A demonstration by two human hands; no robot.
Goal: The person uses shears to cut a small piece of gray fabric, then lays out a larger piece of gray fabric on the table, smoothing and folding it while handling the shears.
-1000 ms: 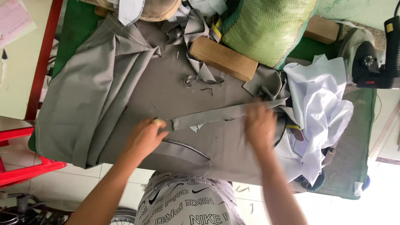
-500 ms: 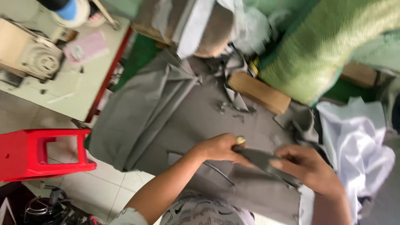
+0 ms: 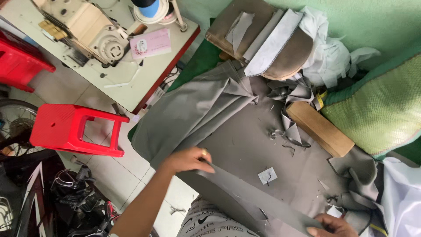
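Fabric sheet [image 3: 245, 145] spreads across frame centre. Fabric strip [image 3: 245, 193] lies on it, running from left hand [image 3: 188, 160] at centre-left to right hand [image 3: 333, 226] at bottom right. Wooden block [image 3: 320, 128] sits right of centre, sack [image 3: 377, 109] just right of it. Sewing machine [image 3: 83, 26] upper left, stool [image 3: 70, 129] below it at left.

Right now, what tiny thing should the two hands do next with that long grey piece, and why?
Probably pull it gently straight and lay it flat. The left hand pinches one end of the grey fabric strip and the right hand grips the other, so it hangs slanted above the grey cloth spread on the table, not yet resting on it.
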